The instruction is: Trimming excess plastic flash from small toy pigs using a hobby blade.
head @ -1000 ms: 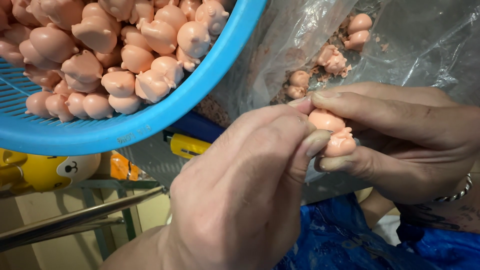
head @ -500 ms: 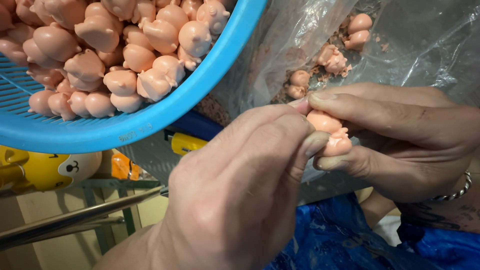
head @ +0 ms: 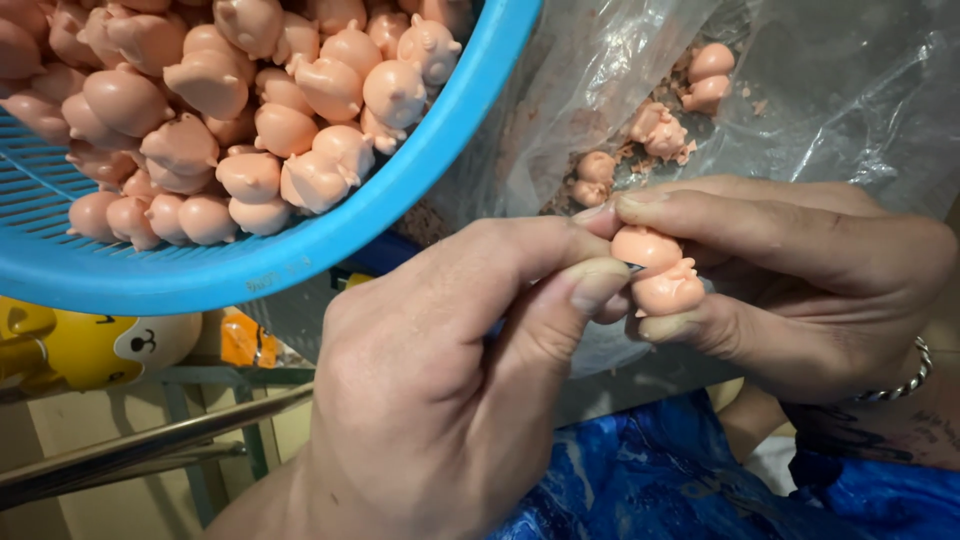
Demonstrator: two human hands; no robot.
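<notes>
In the head view, a small pink figurine is held just in front of the chest, between the two hands and below the mouth of a clear plastic bag. It is pinched by the right hand: the forefinger is laid along its top and the thumb is pressed up under its lower half, so that the piece is steadied from both sides and its middle seam is left exposed toward the other hand. The left hand is closed into a tight pinch, thumb and forefinger pressed together on what appears to be a thin dark blade, whose tip is set against the seam; the tool itself is mostly hidden by the fingers, so its kind cannot be told for certain. The figurine is kept close to the bag, seemingly so that trimmings fall into it; pink crumbs and a few finished-looking figurines are seen lying inside.

The held piece is seen as a smooth, glossy, salmon-pink moulding of two rounded lobes, with small stubby legs or ears on the lower one. A blue plastic basket heaped with like figures is kept near, upper left. A yellow toy is seen beneath it.
</notes>
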